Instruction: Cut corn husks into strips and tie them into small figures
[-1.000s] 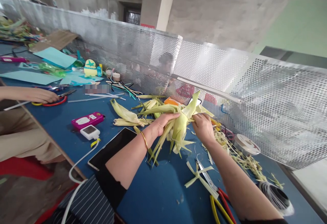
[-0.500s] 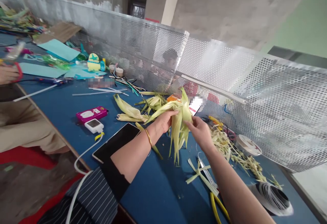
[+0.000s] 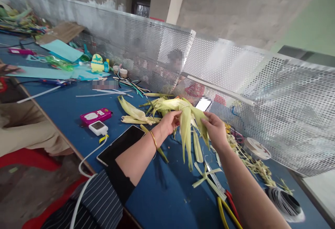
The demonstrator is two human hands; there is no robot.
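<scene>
Husk bundle [image 3: 186,128] held above table [image 3: 162,204], between left hand [image 3: 170,122], pinching near its top, and right hand [image 3: 216,128], pinching one leaf; pale yellow-green, long pointed leaves drooping.

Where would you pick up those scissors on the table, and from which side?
Probably by the yellow handle of the scissors, coming from the person's side: the handles point that way, while the blades point away, partly under crossed husk strips. The right forearm hides part of the red handle.
</scene>
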